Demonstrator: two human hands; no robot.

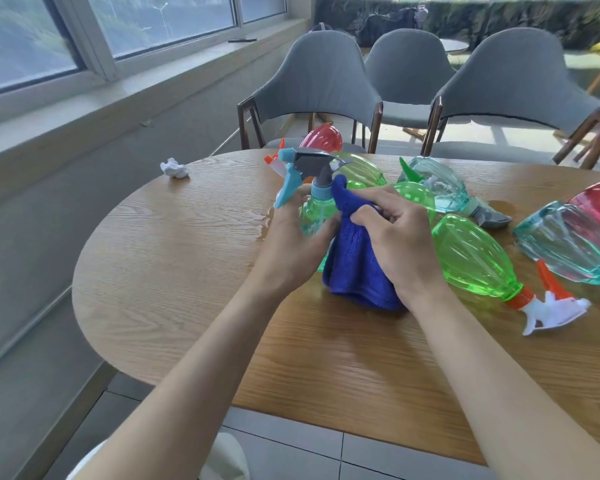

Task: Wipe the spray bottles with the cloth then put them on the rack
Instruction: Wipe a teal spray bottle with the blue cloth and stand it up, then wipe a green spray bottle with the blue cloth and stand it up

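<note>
Much of the worktop (187,271) held loose spray bottles (475,258) that a nudge could send rolling. At centre the left hand (291,247) gripped an upright green bottle (313,216), the right hand (402,237) clenching the blue cloth (357,271) against its neck, where wet plastic might slip.

office lounge: grey chairs (317,81), window (118,26)

Rounded wooden table (174,271), spray bottles (471,258) lying on their sides, crumpled white tissue (174,168) near far edge
</note>
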